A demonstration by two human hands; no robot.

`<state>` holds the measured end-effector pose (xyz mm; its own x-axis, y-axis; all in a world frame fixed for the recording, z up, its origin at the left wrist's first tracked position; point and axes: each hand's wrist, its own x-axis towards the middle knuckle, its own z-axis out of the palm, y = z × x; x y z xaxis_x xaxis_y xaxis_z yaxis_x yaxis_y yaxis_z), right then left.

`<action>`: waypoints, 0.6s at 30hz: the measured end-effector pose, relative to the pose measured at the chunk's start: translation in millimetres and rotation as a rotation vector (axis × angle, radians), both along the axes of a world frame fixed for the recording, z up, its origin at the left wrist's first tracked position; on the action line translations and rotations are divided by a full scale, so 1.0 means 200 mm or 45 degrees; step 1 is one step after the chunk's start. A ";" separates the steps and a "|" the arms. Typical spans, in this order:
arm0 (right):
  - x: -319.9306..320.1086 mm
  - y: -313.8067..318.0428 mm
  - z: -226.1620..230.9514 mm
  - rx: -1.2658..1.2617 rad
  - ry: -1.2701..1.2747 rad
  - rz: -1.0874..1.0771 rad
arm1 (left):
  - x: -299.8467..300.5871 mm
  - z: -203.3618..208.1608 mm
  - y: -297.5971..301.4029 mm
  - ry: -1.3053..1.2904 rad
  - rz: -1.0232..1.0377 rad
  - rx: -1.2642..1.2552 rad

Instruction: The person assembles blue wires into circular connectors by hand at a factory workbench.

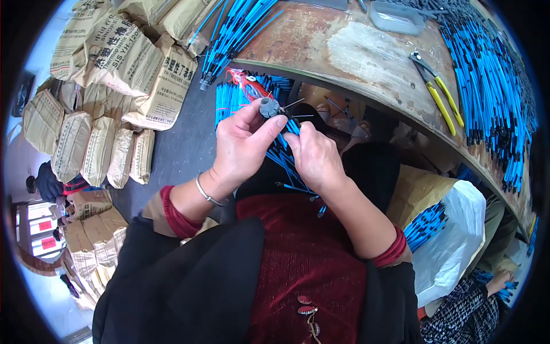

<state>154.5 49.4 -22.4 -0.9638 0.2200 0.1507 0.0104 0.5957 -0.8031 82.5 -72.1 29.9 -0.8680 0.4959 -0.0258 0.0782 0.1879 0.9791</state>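
My left hand (240, 140) is closed around a small grey round part (269, 107) with a ribbed or grooved rim, pinched between thumb and fingers. Thin dark metal prongs (295, 104) stick out beside it. Close against it, my right hand (314, 155) grips blue rods (293, 125) with black ends; how many it holds is hidden by the fingers. More loose blue rods (281, 155) lie below and behind my hands, over my lap. A bundle of blue rods (225, 103) and a red-and-clear plastic bag (246, 86) are just beyond my left hand.
A worn wooden table (298, 40) bears yellow-handled pliers (438, 97), a clear plastic tray (395, 18) and a large pile of blue rods (487, 74). Brown paper sacks (109, 51) are stacked at left. A white sack (458, 241) stands at right, near another person's hand (500, 282).
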 end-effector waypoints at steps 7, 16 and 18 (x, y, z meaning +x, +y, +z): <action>0.09 0.06 -0.10 -0.131 0.517 -0.086 | 0.07 -0.07 0.04 -0.016 -0.081 0.268; 0.08 0.19 -0.03 -0.122 0.312 0.207 | -0.10 -0.07 0.02 0.228 -0.610 0.231; 0.07 0.20 -0.02 -0.107 0.260 0.250 | -0.12 -0.08 0.02 0.158 -0.650 0.295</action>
<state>168.0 88.6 -25.9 -0.9407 0.0520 0.3353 -0.2658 0.5013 -0.8235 58.5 -68.0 13.0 -0.5063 0.8338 0.2201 0.2195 -0.1222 0.9679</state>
